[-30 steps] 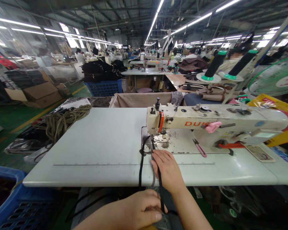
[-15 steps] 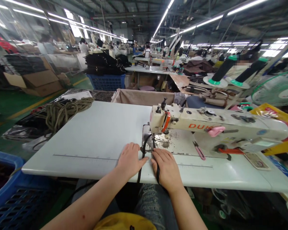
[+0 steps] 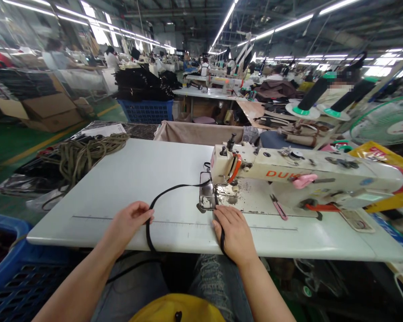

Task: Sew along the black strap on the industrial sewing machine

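Note:
My left hand [image 3: 129, 222] pinches a narrow black strap [image 3: 183, 185] between thumb and fingers, left of the sewing machine [image 3: 298, 172]. From there the strap curves to the machine's needle area, and its other end drops over the table's front edge. Beside the needle plate [image 3: 206, 197], my right hand [image 3: 235, 232] presses down with its fingers over another length of the black strap. That length runs from under the presser foot, past my thumb and off the edge. The fingertips' grip on it is partly hidden.
Pink-handled thread snips [image 3: 279, 208] lie on the machine bed. Olive straps [image 3: 87, 156] are heaped at the table's left. A blue basket [image 3: 6, 219] stands left of my legs. Black thread cones [image 3: 312, 96] and a green fan [image 3: 386, 120] are at the right.
My left hand has moved left, away from the needle area, drawing the black strap out into a wide curve. My right hand stays by the needle plate.

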